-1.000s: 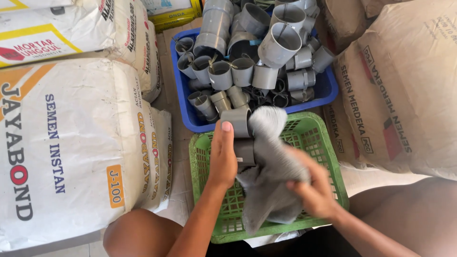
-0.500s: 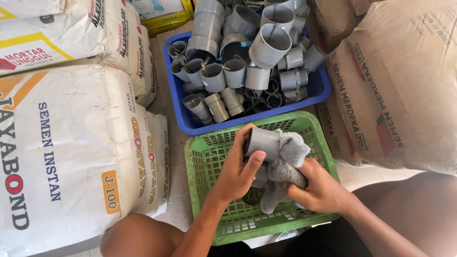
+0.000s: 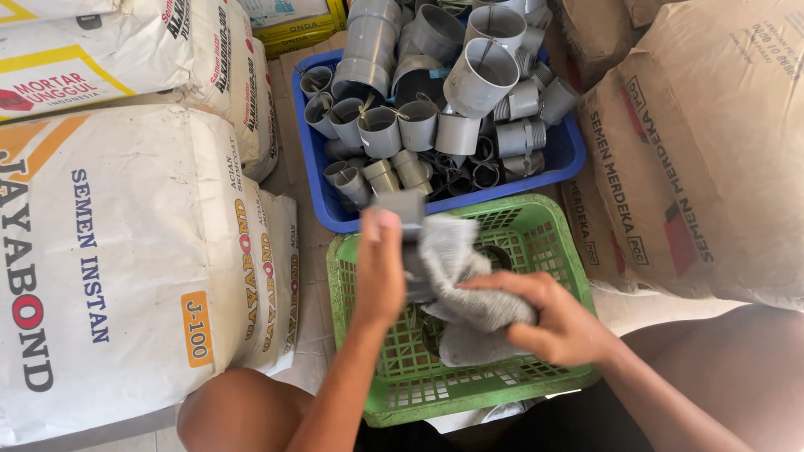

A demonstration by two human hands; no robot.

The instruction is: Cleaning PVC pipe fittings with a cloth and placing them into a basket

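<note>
My left hand [image 3: 378,272] grips a grey plastic pipe fitting [image 3: 404,219] and holds it upright over the green plastic basket [image 3: 561,243]. My right hand [image 3: 559,322] is closed on a grey cloth [image 3: 465,289] and presses it against the fitting's right side. The cloth hides the lower part of the fitting. Behind the basket stands a blue plastic bin [image 3: 318,155] heaped with several grey pipe fittings [image 3: 419,125] of different sizes.
Large white cement sacks [image 3: 109,251] lie at the left and brown paper sacks [image 3: 703,151] at the right, hemming in both containers. A yellow box [image 3: 293,25] sits at the back. My bare knees [image 3: 226,414] show at the bottom.
The cloth was spread wide and loose over the fitting. Now it is bunched in my right hand against the fitting's side, and my left hand has shifted its grip upward.
</note>
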